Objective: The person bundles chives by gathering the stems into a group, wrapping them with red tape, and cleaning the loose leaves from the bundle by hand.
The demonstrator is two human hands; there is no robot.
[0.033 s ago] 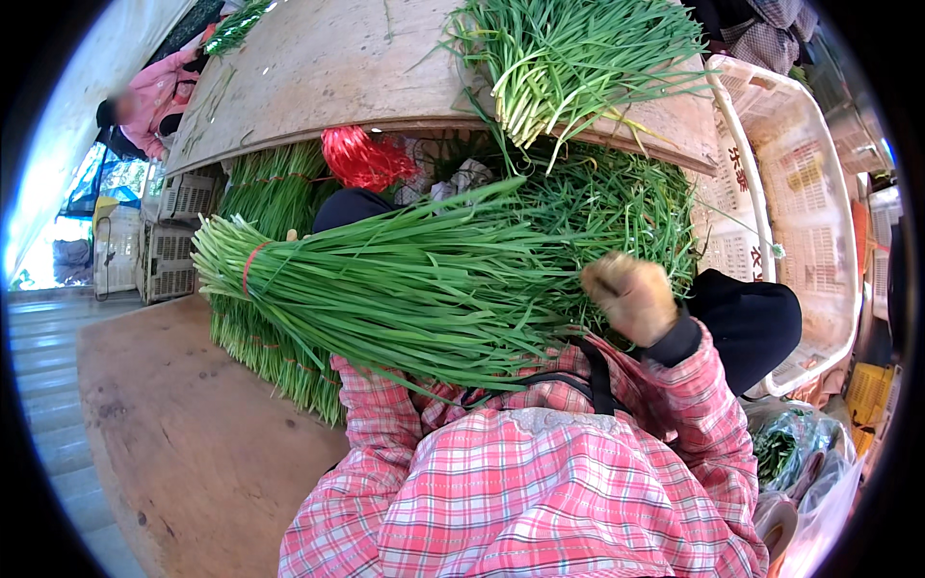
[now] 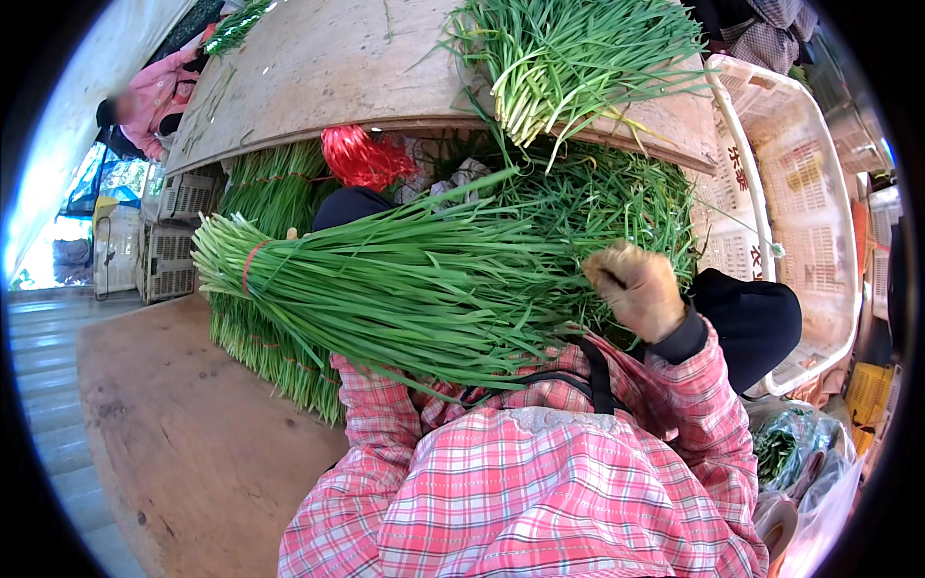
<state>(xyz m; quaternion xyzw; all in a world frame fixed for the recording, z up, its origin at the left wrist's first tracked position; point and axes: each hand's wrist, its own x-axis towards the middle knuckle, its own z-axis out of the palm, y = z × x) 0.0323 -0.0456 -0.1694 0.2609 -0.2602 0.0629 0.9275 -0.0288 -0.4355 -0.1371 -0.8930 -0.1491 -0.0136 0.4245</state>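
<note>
Slightly, the right hand [image 2: 636,289] has shifted since the earlier frame, its wrist a little farther right, and the upper leaf tips of the long green leafy bundle [image 2: 405,289] have dipped a little. Broad and pale, the wooden tabletop [image 2: 318,77] spans the far side, its near edge overhanging the greens below. A white slatted plastic crate [image 2: 800,212] stands to the right, with a dark-trousered knee [image 2: 742,328] between it and the lap. The bundle lies across the lap, pale stem ends to the left, leaves fanning rightward and covering most of the left hand. Behind it is a dark green heap of loose leaves [image 2: 626,193]; a pale-stemmed green pile [image 2: 578,67] hangs over the tabletop edge. Tied green bundles [image 2: 275,371] lie under its stem end. A shiny red tangle of plastic string [image 2: 366,159] sits beyond. The right hand is loosely fisted beside the leaf tips; whether it pinches anything cannot be told. One fingertip [image 2: 292,234] of the left hand shows above the bundle; its grip cannot be told. Smallest, a thin red band [image 2: 252,268] circles the stems.
</note>
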